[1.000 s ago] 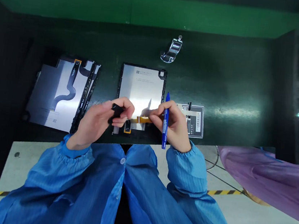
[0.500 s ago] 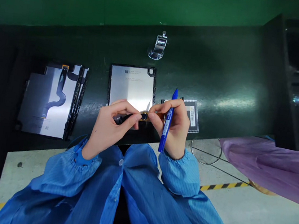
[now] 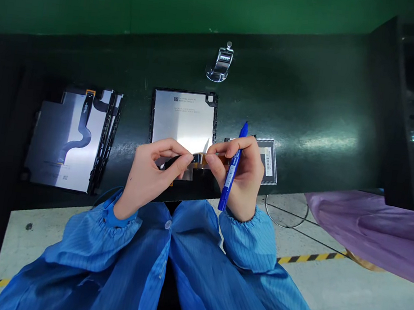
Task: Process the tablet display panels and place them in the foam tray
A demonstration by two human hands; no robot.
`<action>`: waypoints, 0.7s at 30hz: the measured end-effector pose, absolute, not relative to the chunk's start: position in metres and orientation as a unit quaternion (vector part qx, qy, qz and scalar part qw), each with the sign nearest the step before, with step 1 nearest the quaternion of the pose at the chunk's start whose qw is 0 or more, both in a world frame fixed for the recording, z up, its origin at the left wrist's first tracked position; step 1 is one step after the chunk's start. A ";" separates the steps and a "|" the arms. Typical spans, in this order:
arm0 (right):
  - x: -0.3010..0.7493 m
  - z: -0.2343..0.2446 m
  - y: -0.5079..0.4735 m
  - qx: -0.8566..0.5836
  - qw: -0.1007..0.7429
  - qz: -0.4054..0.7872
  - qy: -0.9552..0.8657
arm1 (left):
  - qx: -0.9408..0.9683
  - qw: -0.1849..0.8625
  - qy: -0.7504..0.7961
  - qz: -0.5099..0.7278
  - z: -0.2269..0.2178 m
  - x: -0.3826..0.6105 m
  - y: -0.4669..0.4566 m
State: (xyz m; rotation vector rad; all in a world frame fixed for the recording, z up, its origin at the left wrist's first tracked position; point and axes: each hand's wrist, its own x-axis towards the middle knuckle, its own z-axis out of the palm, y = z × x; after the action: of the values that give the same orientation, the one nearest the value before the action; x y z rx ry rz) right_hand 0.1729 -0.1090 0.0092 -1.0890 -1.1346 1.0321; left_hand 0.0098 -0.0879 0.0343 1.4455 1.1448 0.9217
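A silver display panel (image 3: 183, 119) in a black frame lies on the dark green table in front of me. Its orange flex cable (image 3: 199, 158) is pinched between both my hands above the panel's near edge. My left hand (image 3: 150, 173) holds the cable's black end piece with thumb and forefinger. My right hand (image 3: 237, 171) grips the cable's other side and also keeps a blue marker pen (image 3: 232, 170) tucked against its fingers, tip pointing up.
A stack of similar panels (image 3: 67, 138) with black cables lies at the left. A small labelled part (image 3: 269, 157) sits right of my hand, and a metal tally counter (image 3: 220, 66) is farther back. A person's purple sleeve (image 3: 375, 231) reaches in at the right.
My hands have come together over the near edge of the panel, the left thumb and forefinger closing on the cable's end. The pen tilted from upright to leaning right.
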 end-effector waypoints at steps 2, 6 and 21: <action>0.171 0.008 -0.111 -0.486 0.580 0.423 -0.498 | 0.598 0.512 0.483 0.383 0.036 0.011 -0.088; 0.168 0.006 -0.113 -0.514 0.566 0.389 -0.515 | 0.581 0.556 0.467 0.367 0.037 0.012 -0.088; 0.170 0.008 -0.110 -0.471 0.580 0.442 -0.496 | 0.555 0.571 0.461 0.392 0.031 0.009 -0.086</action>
State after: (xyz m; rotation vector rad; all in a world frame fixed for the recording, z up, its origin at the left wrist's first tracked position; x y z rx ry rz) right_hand 0.1701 -0.1102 0.0084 -1.1010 -1.1596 1.0319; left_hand 0.0089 -0.0858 0.0310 1.3021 1.0810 0.9200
